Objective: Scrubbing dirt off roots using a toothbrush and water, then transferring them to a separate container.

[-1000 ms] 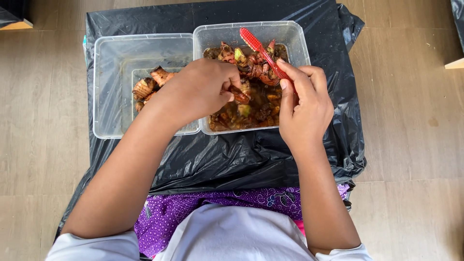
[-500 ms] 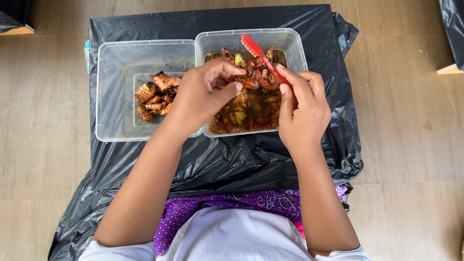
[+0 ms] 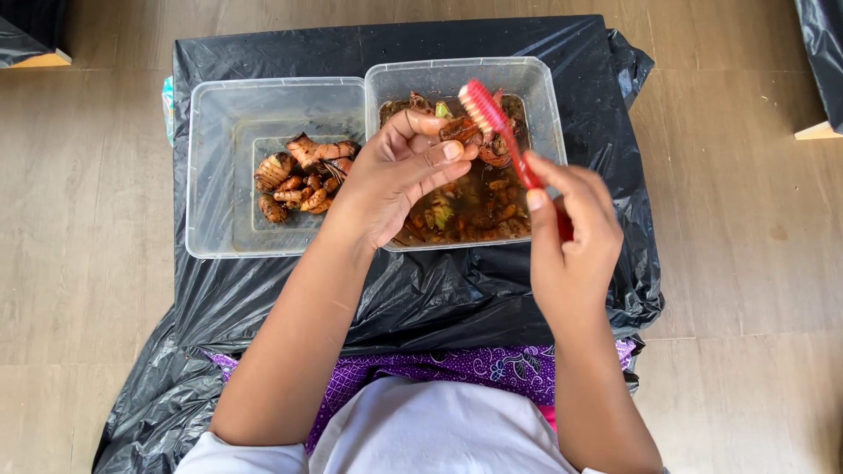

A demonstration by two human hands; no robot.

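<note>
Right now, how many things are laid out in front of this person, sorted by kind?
Clear plastic containers: 2, the left container and the right container
Red toothbrush: 1, in the right hand
Black plastic sheet: 1
Brown piece pinched in the left hand: 1
Loose brown pieces inside the containers: too many to count
Total: 5

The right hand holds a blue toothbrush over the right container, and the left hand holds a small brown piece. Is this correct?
Not quite. In the head view the toothbrush in the right hand is red, not blue. It is over the right container, and the left hand holds a small brown piece.
</note>
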